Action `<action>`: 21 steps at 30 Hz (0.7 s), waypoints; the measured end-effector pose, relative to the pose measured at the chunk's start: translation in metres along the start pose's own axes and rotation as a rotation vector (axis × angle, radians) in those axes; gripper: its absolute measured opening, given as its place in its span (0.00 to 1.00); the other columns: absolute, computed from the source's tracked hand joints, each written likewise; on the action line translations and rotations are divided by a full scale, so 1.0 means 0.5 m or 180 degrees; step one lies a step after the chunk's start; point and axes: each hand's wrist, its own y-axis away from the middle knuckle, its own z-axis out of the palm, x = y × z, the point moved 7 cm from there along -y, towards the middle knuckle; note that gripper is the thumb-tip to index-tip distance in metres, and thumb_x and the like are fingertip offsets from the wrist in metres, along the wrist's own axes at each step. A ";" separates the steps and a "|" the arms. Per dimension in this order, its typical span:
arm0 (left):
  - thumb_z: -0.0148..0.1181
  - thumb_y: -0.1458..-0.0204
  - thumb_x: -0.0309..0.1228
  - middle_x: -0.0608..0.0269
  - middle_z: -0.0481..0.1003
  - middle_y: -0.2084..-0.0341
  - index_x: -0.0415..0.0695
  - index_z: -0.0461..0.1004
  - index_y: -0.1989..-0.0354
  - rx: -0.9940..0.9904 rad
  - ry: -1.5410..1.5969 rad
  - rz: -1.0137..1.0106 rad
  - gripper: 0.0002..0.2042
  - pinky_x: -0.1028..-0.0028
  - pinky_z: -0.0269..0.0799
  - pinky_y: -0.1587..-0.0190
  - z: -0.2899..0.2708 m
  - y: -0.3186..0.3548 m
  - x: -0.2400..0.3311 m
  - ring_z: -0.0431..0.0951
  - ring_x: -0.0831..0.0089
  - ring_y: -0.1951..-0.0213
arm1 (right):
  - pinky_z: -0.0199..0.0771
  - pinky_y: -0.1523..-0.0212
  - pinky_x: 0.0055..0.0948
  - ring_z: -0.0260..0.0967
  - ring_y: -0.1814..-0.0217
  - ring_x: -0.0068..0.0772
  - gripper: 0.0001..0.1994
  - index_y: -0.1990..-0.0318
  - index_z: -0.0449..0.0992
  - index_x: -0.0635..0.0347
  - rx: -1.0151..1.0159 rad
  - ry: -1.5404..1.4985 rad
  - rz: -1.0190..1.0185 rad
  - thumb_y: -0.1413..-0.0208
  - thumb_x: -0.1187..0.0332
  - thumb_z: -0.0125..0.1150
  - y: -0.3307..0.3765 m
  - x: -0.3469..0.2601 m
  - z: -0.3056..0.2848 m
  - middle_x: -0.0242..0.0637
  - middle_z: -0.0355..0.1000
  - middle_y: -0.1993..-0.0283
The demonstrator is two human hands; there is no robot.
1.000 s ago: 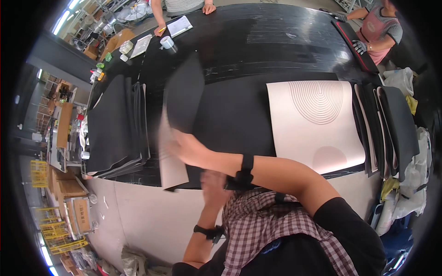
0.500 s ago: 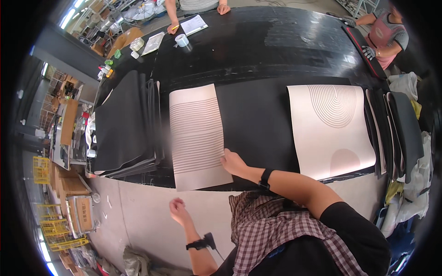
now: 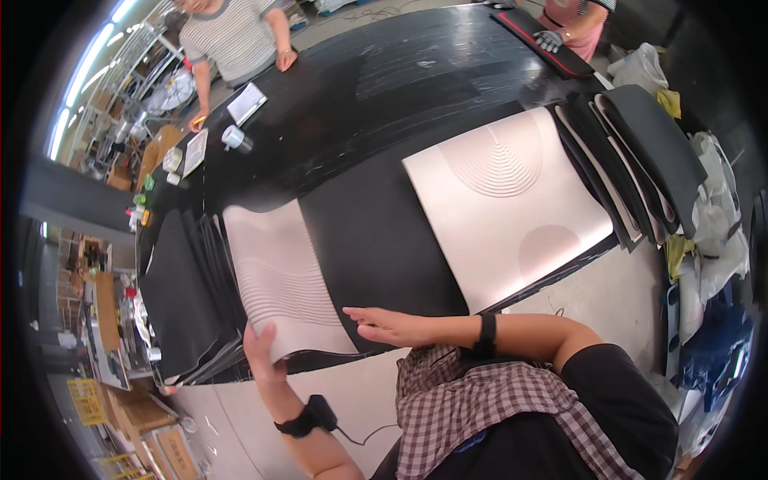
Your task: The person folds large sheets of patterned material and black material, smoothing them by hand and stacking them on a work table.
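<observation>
A long mat lies across the table with its black underside (image 3: 376, 240) up in the middle. Its left end is folded over, showing a pale pink patterned flap (image 3: 292, 296) with wavy lines. My left hand (image 3: 260, 348) grips the flap's near left corner, its fingers partly hidden and blurred. The flap ripples, and its near edge is bent. Just right of the flap, my right hand (image 3: 384, 326) hovers over the black surface, fingers stretched out and holding nothing. The mat's right end is a larger pale flap (image 3: 504, 216) with arched lines and a rounded patch.
Folded black mats (image 3: 188, 296) are piled at the left, and more folded mats (image 3: 632, 160) stand at the right. Across the black table (image 3: 344, 120), one person (image 3: 240, 44) is near a notebook (image 3: 246, 104) and a tape roll (image 3: 234, 138). Another person's gloved hand (image 3: 550, 40) rests on a red-edged black piece.
My left hand has come up from below the table edge to the flap's corner. My right hand has let go of the flap's right edge and opened. The flap has rippled; my view has turned.
</observation>
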 end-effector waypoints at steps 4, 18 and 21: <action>0.55 0.54 0.26 0.55 0.68 0.57 0.32 0.55 0.44 -0.0604 -0.0244 0.0954 0.28 0.76 0.66 0.55 0.391 0.050 0.107 0.71 0.73 0.58 | 0.37 0.34 0.40 0.37 0.30 0.46 0.41 0.34 0.30 0.54 0.0175 -0.0963 -0.0476 0.46 0.36 0.30 0.140 -0.125 -0.095 0.50 0.38 0.32; 0.53 0.54 0.26 0.37 0.63 0.50 0.30 0.43 0.39 -0.2193 -0.1432 0.1245 0.35 0.70 0.65 0.50 1.104 0.056 -0.244 0.69 0.57 0.50 | 0.60 0.43 0.34 0.60 0.42 0.40 0.41 0.38 0.50 0.65 0.3412 -0.2133 -0.0034 0.45 0.36 0.25 0.742 0.068 -0.564 0.48 0.59 0.42; 0.50 0.54 0.20 0.48 0.55 0.41 0.34 0.47 0.38 -0.1907 0.0418 0.0326 0.32 0.72 0.57 0.42 0.989 0.025 -0.138 0.60 0.67 0.42 | 0.67 0.55 0.32 0.68 0.55 0.36 0.27 0.52 0.68 0.64 0.3662 -0.0271 0.0486 0.42 0.46 0.41 0.778 0.030 -0.591 0.42 0.69 0.55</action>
